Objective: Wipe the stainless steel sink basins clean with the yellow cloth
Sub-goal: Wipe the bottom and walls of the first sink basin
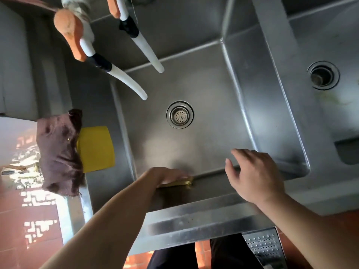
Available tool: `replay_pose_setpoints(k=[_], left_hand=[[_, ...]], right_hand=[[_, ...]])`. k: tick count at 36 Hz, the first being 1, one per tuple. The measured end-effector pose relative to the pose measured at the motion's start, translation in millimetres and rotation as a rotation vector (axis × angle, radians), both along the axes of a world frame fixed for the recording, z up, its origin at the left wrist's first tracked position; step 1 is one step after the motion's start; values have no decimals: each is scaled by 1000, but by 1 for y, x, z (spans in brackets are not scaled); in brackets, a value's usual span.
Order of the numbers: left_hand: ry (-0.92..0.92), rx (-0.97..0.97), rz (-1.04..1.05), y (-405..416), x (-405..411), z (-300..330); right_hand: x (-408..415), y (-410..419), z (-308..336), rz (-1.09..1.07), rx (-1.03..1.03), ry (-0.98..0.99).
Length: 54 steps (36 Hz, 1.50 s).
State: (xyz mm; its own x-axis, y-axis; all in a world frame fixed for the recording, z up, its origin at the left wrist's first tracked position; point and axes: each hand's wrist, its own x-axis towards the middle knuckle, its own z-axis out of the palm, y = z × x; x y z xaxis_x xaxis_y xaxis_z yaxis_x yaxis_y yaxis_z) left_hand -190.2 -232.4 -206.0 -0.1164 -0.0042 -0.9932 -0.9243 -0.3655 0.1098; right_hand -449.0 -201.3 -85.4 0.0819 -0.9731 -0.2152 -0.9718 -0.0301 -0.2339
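I look down into a stainless steel sink basin [204, 90] with a round drain strainer [180, 114] in its floor. My left hand [169, 174] lies flat with straight fingers on a yellow cloth [178, 183], pressing it against the near wall where it meets the basin floor. Only a strip of the cloth shows under the hand. My right hand [254, 175] hovers over the near right corner of the basin with relaxed fingers, holding nothing. A second basin [330, 117] with its own open drain [323, 75] lies to the right.
Two white faucet hoses [128, 80] with orange handles [70, 32] hang over the back left of the basin. A brown rag [58, 152] and a yellow sponge [96, 148] lie on the left ledge. A perforated metal piece [264, 247] sits below the front rim. Red tiled floor lies underneath.
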Motion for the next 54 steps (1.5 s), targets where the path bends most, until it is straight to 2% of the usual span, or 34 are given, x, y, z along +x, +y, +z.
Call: replay_pose_setpoints(k=[3, 5, 7, 11, 14, 17, 21, 22, 24, 26, 28, 30, 35, 40, 44, 49, 54], left_hand=[[222, 32, 210, 4, -41, 2], [312, 44, 236, 0, -69, 6], [355, 8, 153, -3, -93, 11], [454, -258, -304, -11, -112, -1], [434, -346, -333, -27, -109, 1], [404, -388, -223, -55, -102, 3], [252, -793, -20, -95, -97, 2], [270, -918, -49, -103, -99, 1], [305, -1107, -250, -116, -107, -4], [307, -1041, -493, -125, -114, -13], [270, -855, -723, -128, -112, -27], [260, -806, -829, -127, -103, -41], [184, -1068, -723, -121, -105, -50], [83, -993, -797, -114, -108, -68], [122, -1030, -792, -96, -88, -77], [116, -1014, -820, -65, -22, -78], [-29, -931, -727, -42, 41, -70]], right_hand=[[-2, 0, 2, 18, -4, -34], [-3, 0, 4, 19, 3, -47], [-2, 0, 5, 13, 6, -48], [-1, -3, 8, 13, 48, -70], [-1, -4, 9, 11, 99, -79], [0, -3, 9, -3, 110, -85], [0, -3, 7, -4, 86, -88], [1, -3, 7, -3, 82, -84], [1, -2, 7, 1, 68, -79], [0, -2, 7, 14, 54, -70], [0, -3, 8, 32, 58, -60], [0, -3, 8, 42, 87, -39], [0, -2, 8, 27, 96, -42], [-1, 0, 7, 13, 86, -46], [-1, 1, 5, 6, 31, -59], [0, 0, 6, 16, -17, -47], [1, 0, 6, 5, 45, 57]])
